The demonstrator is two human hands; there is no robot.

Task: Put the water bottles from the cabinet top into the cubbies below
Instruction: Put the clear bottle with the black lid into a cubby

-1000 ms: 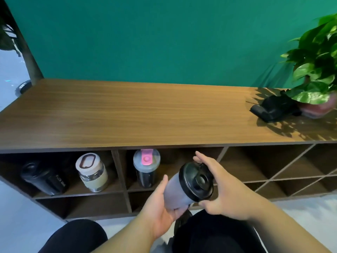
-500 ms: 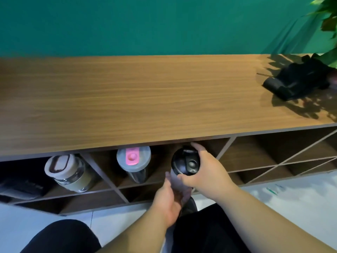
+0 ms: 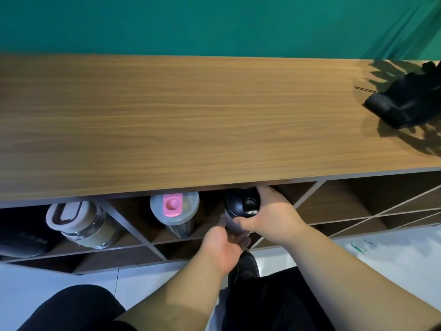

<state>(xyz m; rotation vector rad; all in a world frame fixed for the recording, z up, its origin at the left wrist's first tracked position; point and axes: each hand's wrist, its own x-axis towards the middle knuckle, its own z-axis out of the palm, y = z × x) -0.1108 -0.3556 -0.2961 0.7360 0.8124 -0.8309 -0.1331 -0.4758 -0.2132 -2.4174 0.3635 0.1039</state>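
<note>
A grey bottle with a black lid (image 3: 241, 204) stands at the mouth of the upper cubby, just under the front edge of the wooden cabinet top (image 3: 191, 120). My right hand (image 3: 269, 213) grips it around the lid and neck. My left hand (image 3: 225, 244) cups its base from below. To its left in the same cubby stands a bottle with a grey lid and pink tab (image 3: 174, 212). A cream-lidded glass bottle (image 3: 78, 224) fills the cubby further left, and a dark bottle (image 3: 21, 240) lies at the far left.
A black pouch (image 3: 405, 103) lies on the cabinet top at the far right, with plant shadows around it. Diagonal-divided cubbies (image 3: 358, 206) open to the right. My knees and a black shoe (image 3: 247, 266) are over the white floor below.
Both hands have carried the black-lidded bottle up and forward from in front of the cabinet into the cubby mouth, turning it upright. My view has tilted down and moved closer.
</note>
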